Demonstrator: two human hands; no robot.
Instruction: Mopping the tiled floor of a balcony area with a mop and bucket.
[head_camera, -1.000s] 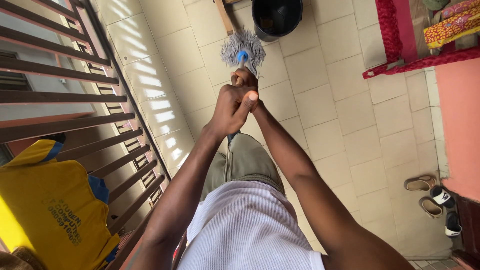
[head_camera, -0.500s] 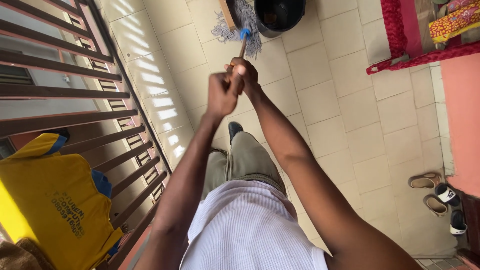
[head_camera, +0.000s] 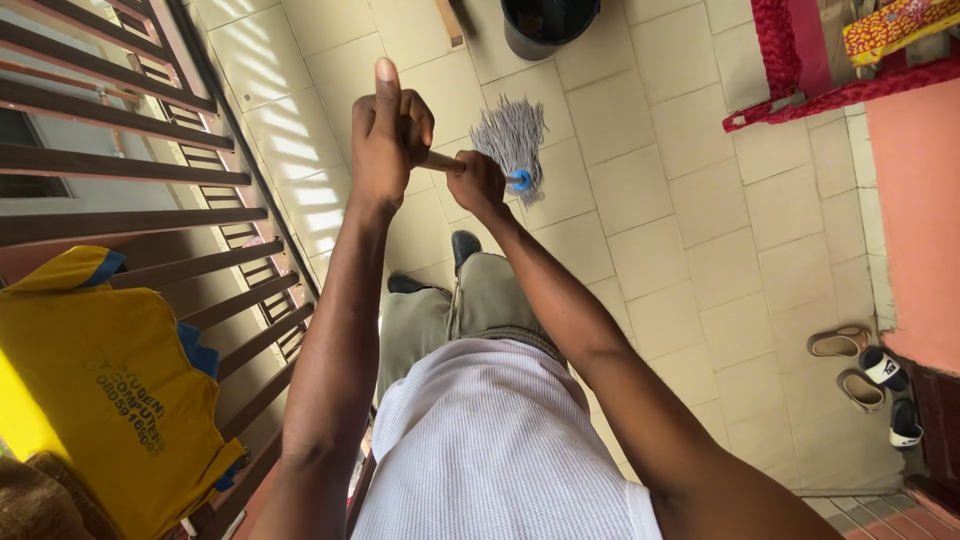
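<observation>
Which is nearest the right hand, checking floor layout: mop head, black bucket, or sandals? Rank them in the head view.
From the right hand:
1. Mop head, just ahead of the hand.
2. Black bucket, farther ahead, at the top.
3. Sandals, far right by the wall.

Both hands grip a wooden mop handle (head_camera: 440, 160). The left hand (head_camera: 388, 140) is higher, its thumb sticking straight up; the right hand (head_camera: 476, 182) closes round the handle lower down, just beside the blue collar of the grey string mop head (head_camera: 510, 135), which lies on the pale tiled floor (head_camera: 700, 220). A black bucket (head_camera: 545, 22) stands beyond it. A yellow shirt (head_camera: 100, 380) hangs on the brown railing (head_camera: 120, 165) at left. Sandals (head_camera: 850, 365) lie near the orange wall at right.
</observation>
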